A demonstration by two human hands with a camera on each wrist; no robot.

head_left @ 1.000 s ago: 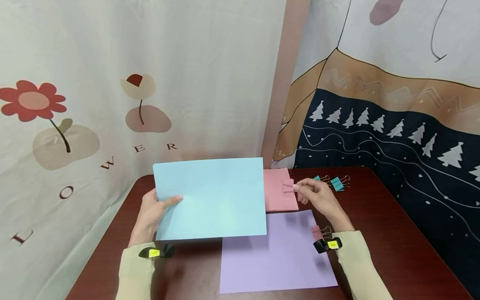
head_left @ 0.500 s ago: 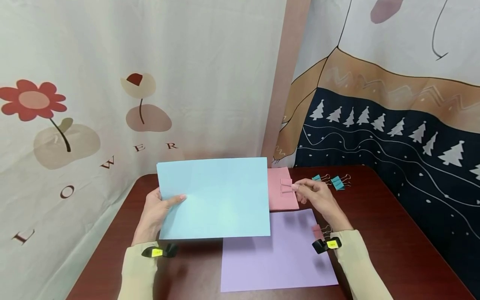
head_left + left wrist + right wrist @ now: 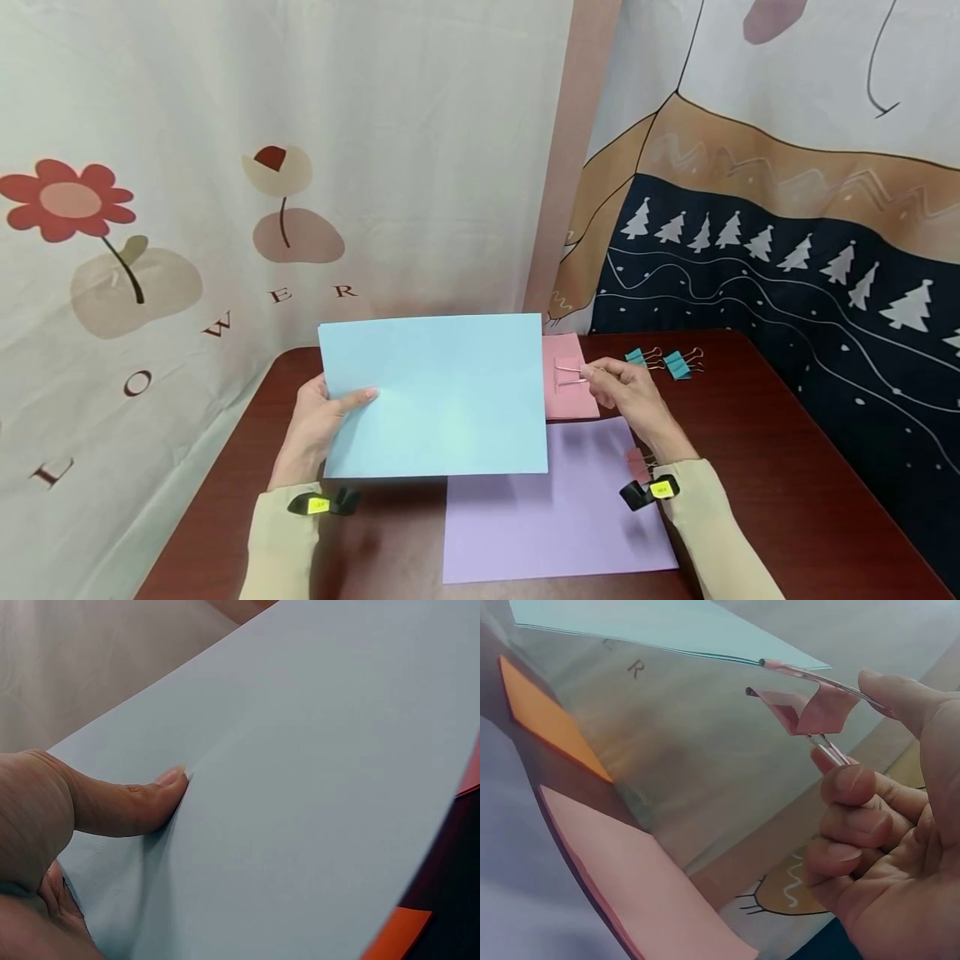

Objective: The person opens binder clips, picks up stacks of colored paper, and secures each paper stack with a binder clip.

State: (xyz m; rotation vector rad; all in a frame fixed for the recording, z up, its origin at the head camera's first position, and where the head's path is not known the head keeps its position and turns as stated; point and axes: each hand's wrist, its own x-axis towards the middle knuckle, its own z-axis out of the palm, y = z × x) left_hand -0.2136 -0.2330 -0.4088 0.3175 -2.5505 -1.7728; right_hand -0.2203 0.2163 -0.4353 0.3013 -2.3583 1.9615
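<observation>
Where the left hand (image 3: 311, 425) pinches, blue paper (image 3: 442, 396) (smooth) buckles.

Two teal binder clips (image 3: 677, 366) are lying on the tabletop (image 3: 780, 467), right of a pink paper stack (image 3: 567, 406); purple paper (image 3: 551, 527) is resting nearer; a flower-printed curtain (image 3: 420, 133) is hanging behind.

A flower-printed white curtain (image 3: 435, 167) hangs far left; right, a tan-and-navy curtain (image 3: 705, 321) with white trees (image 3: 909, 308); nearer, a reddish-brown table (image 3: 795, 483).

Blue sheets (image 3: 435, 396) raised; pink clip (image 3: 826, 714) squeezed open.
</observation>
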